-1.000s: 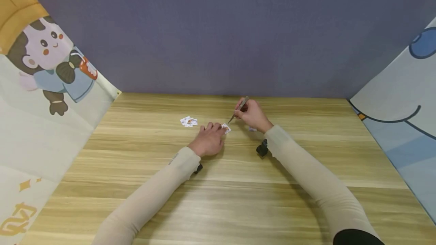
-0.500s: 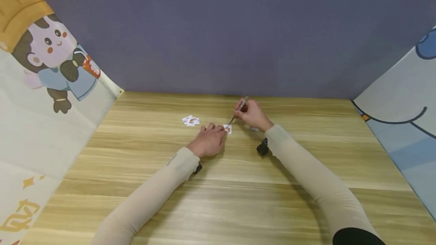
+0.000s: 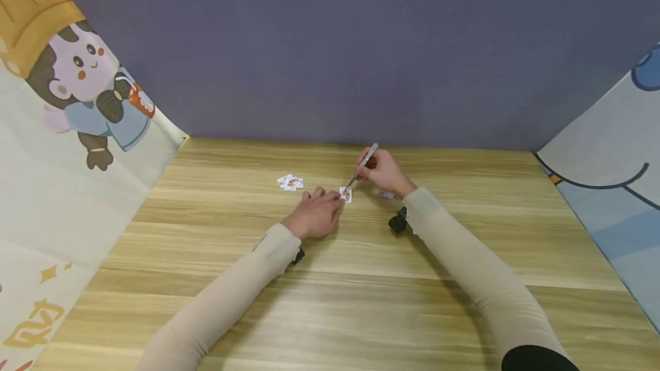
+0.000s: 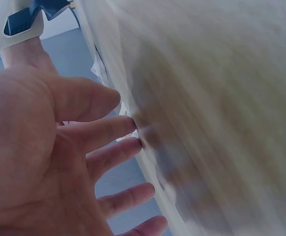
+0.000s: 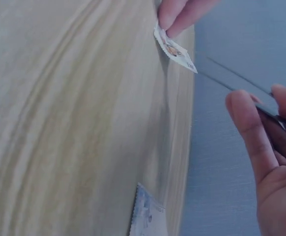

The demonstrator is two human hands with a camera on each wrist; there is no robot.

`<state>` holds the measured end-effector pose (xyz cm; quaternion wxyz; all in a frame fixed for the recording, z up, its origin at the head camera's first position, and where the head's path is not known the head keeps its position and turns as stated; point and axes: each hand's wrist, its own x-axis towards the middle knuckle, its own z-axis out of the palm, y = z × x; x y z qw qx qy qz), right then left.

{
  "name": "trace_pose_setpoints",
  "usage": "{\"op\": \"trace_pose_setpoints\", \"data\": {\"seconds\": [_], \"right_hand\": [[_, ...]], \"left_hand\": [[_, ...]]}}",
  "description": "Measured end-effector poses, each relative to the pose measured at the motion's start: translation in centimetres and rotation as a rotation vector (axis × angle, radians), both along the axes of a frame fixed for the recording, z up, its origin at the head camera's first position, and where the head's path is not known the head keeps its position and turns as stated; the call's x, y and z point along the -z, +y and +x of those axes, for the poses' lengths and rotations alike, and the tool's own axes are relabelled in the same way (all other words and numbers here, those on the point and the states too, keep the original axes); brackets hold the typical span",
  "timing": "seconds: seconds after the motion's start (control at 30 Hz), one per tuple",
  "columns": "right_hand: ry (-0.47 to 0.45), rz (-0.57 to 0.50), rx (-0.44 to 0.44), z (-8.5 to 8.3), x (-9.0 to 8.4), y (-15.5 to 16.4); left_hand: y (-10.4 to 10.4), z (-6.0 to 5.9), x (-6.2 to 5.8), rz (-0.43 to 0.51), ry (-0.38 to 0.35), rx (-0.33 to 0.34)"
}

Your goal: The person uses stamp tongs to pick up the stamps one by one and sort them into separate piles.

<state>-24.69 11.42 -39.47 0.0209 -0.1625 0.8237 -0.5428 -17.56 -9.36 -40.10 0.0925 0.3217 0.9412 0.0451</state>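
Head view: the person's left hand (image 3: 313,216) lies low on the wooden worktop (image 3: 361,302), its fingertips pressing the near edge of a small stamp (image 3: 345,194) with an orange picture on it. The fingers look fairly straight, flattened on the stamp rather than curled round it. The right hand (image 3: 381,173) pinches a pair of metal tweezers (image 3: 362,166) between thumb and fingers, the shaft slanting down to the left so that its tip meets the stamp's far side.

In the right wrist view the stamp (image 5: 174,50) is tilted, one edge lifted off the wood and pinned under two fingertips (image 5: 170,14) of the left hand, while the tweezers (image 5: 241,83) reach to its free corner. The right hand's fingers (image 5: 251,132) curl round the tool. A second stamp (image 5: 146,214), pale blue, lies flat on the worktop near the right wrist; in the head view it shows as a small pale piece (image 3: 387,194) just beside that hand.

The left wrist view is blurred, showing the left hand's spread fingers (image 4: 103,132) against the wood.

A small heap of further stamps (image 3: 290,182) lies to the left, apart from both hands. Cartoon-printed cloth panels (image 3: 77,130) stand at either side, and a grey wall (image 3: 335,44) behind.
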Motion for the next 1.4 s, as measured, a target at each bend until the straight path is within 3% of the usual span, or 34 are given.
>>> {"op": "trace_pose_setpoints", "data": {"seconds": [0.43, 0.63, 0.8, 1.1, 1.23, 1.4], "right_hand": [[-0.001, 0.046, -0.03, 0.3, -0.6, -0.8], [0.103, -0.008, 0.032, 0.3, -1.2, -1.8], [0.141, -0.042, 0.05, -0.4, -1.8, -3.2], [0.138, -0.172, -0.014, -2.0, -1.7, -7.7], [0.113, -0.179, -0.02, -2.8, -1.0, -9.8], [0.048, -0.105, -0.002, -3.2, 0.3, -11.8]], "left_hand": [[-0.6, -0.1, 0.1, -0.009, -0.002, 0.003], [-1.7, -0.4, 0.2, 0.056, 0.013, -0.055], [-3.4, -1.2, -0.1, 0.118, 0.032, -0.148], [-6.3, -2.3, -0.9, 0.112, 0.028, -0.302], [-7.0, -2.4, -0.9, 0.111, 0.018, -0.319], [-7.7, -2.7, -0.6, 0.092, -0.044, -0.298]]}}
